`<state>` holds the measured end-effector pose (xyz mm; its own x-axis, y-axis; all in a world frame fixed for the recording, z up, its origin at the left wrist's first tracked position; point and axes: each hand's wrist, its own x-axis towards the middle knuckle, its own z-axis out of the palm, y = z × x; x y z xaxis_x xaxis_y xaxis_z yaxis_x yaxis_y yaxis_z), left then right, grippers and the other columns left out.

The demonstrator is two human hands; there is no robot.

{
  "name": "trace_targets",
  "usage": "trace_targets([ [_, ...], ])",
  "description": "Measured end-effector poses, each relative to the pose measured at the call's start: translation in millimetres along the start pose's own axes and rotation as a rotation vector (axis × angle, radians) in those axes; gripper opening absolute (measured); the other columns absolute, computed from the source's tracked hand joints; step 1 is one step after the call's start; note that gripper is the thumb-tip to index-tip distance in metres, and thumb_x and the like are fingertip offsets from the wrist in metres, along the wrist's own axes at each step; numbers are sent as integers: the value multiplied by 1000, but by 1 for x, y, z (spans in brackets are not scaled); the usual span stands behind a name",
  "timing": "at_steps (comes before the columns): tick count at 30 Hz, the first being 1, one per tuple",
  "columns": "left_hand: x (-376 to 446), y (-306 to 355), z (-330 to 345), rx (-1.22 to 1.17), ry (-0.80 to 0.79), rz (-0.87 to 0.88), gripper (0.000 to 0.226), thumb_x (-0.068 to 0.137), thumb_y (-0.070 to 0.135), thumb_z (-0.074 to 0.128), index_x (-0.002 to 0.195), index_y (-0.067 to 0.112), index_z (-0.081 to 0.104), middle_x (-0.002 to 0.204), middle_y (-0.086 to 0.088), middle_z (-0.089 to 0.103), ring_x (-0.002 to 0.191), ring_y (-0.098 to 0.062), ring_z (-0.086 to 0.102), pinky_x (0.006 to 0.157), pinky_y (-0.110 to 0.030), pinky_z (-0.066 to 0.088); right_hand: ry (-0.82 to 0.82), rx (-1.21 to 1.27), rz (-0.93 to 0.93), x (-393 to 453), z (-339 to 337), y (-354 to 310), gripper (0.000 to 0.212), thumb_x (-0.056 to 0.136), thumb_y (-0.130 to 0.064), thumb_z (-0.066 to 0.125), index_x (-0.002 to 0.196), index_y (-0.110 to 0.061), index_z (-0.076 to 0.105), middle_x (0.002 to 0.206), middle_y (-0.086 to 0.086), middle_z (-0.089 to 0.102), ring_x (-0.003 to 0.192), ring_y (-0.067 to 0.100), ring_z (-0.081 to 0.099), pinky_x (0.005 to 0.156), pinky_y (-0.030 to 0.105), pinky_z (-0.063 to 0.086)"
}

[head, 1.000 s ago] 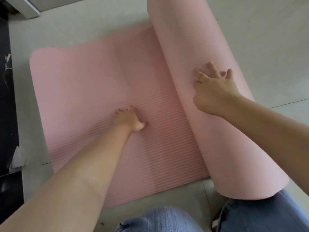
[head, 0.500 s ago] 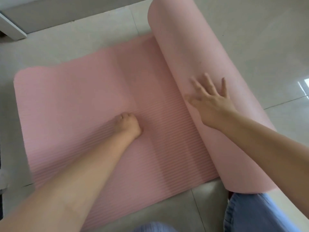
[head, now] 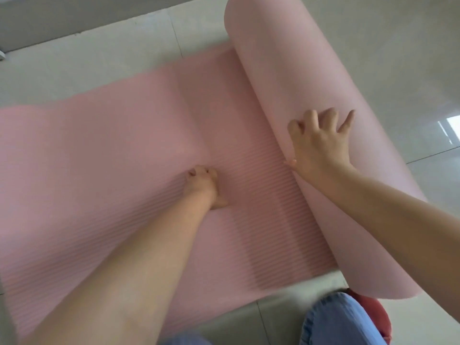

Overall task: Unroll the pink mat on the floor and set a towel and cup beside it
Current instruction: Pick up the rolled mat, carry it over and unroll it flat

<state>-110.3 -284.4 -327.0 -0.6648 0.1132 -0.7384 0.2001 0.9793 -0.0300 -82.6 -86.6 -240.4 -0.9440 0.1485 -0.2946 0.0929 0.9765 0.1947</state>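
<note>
The pink mat (head: pixel 112 150) lies partly unrolled on the pale tiled floor, its ribbed flat part spreading left. The rest is still a thick roll (head: pixel 298 78) running from the top middle down to the lower right. My left hand (head: pixel 202 186) presses down on the flat part with fingers curled under, holding nothing. My right hand (head: pixel 321 143) rests on the side of the roll, fingers spread over its curve and thumb at the crease where roll meets flat mat. No towel or cup is in view.
Glossy grey floor tiles (head: pixel 410 70) extend to the right of the roll. A wall base (head: pixel 74 18) runs along the top left. My knee in blue jeans (head: pixel 336 319) is at the bottom, with a red thing (head: pixel 375 312) beside it.
The roll has moved to the right, and more flat mat lies exposed. My right hand went with it and now sits higher over the roll. My left hand stays pressed on the flat part.
</note>
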Motion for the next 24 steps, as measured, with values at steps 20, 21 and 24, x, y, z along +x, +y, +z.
trace_targets([
  [20,-2,64,-56,-67,-105,-389,56,87,23,60,135,2,40,139,-19,46,129,-33,46,103,-38,40,-241,608,276,82,13,149,126,55,-45,81,144,-32,-6,130,25,38,116,41,44,95,42,41],
  [21,1,72,-56,-82,-14,-366,57,86,25,62,134,3,39,140,-19,44,129,-33,45,103,-41,40,-233,610,278,84,14,151,125,55,-45,82,144,-33,-5,129,25,39,115,41,45,93,42,41],
  [24,18,102,-51,-211,118,-166,97,76,46,69,148,9,15,158,-14,7,145,-30,12,111,-47,29,-202,584,284,87,21,155,125,54,-45,82,145,-32,-3,124,25,44,109,42,50,87,40,44],
])
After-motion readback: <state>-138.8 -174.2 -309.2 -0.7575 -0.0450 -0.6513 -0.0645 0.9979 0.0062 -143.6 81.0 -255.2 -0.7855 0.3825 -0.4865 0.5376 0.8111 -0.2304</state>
